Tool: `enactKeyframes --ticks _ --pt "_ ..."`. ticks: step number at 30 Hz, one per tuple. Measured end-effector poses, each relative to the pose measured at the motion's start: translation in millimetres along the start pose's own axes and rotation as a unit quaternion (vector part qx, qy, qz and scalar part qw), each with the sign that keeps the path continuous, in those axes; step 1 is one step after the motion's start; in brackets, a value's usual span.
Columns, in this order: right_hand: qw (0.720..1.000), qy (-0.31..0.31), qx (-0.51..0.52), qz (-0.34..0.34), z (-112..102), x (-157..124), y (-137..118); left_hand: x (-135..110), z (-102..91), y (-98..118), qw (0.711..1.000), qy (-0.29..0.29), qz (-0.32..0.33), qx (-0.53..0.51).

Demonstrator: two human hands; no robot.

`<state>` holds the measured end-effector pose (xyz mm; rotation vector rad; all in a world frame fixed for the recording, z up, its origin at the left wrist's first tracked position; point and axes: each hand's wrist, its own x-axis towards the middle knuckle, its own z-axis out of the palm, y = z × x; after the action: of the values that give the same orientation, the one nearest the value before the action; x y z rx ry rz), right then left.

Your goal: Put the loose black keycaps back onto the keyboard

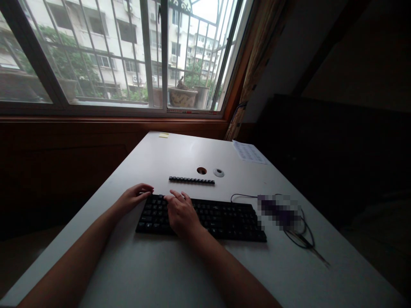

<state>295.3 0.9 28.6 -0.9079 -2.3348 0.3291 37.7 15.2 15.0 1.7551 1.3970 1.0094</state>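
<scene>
A black keyboard (221,220) lies on the white table in front of me. My left hand (136,194) is at its upper left corner, fingers bent forward and apart from the thumb, fingertips by the edge. Over the keyboard's left part reaches my right hand (182,211), its index fingertip near the top row of keys and the other fingers spread. No object shows between its fingers, though its thumb is hidden. Behind the keyboard stands a straight row of small black keycaps (192,180).
Right of the keyboard lie a coiled black cable (310,239), a blurred-out purple item (279,211) and a thin pointed tool (316,254). Farther back are a round table hole (201,170), a grey ring cover (218,173), a printed sheet (248,152) and yellow notes (163,135).
</scene>
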Motion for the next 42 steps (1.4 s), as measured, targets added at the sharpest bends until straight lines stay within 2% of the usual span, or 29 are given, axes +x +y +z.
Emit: enactKeyframes --ticks 6,18,33,42 --pt "1.0 -0.003 -0.001 -0.004 1 0 1 0 0.6 -2 0.997 0.033 -0.046 -0.045" --pt "1.0 -0.006 -0.011 0.0 1 0 -1 2 1.6 -11 0.997 0.052 -0.057 -0.032" --pt "1.0 0.0 -0.008 -0.006 2 0 0 3 2.5 -15 0.999 0.041 -0.02 0.022" --pt "1.0 0.009 -0.003 -0.005 2 0 0 2 5.0 -9 0.998 0.041 0.0 0.041"
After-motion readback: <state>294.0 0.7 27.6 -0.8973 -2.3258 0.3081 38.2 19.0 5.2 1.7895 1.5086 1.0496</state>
